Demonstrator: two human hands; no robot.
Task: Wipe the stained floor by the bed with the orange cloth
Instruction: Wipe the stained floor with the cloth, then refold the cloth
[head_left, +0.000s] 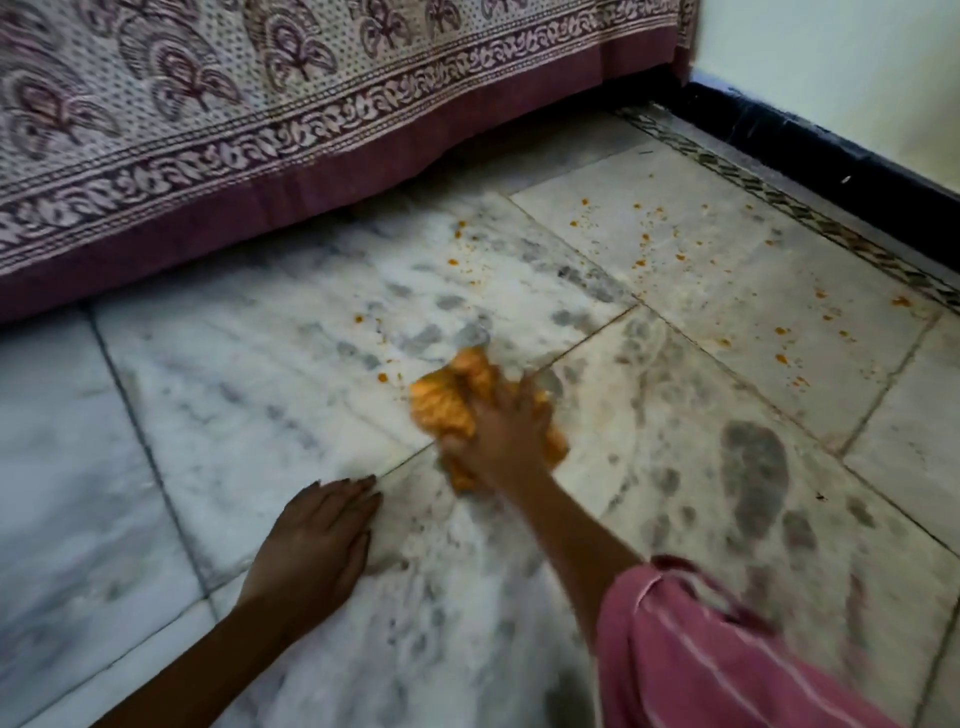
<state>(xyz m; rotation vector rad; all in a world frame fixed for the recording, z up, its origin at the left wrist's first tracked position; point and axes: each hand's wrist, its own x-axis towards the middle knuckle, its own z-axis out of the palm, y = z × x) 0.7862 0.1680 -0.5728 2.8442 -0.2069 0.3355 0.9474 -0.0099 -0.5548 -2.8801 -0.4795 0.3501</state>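
My right hand presses a crumpled orange cloth onto the grey-veined marble floor in the middle of the view; the hand and cloth are blurred. Orange stain spots lie scattered on the tiles beyond the cloth, toward the far right and near the bed. A few spots sit just left of the cloth. My left hand rests flat on the floor at the lower left, fingers together, holding nothing.
The bed, draped in a maroon-and-white printed sheet, runs along the far left, its hem hanging to the floor. A black skirting and pale wall border the right side. My pink striped sleeve fills the lower right.
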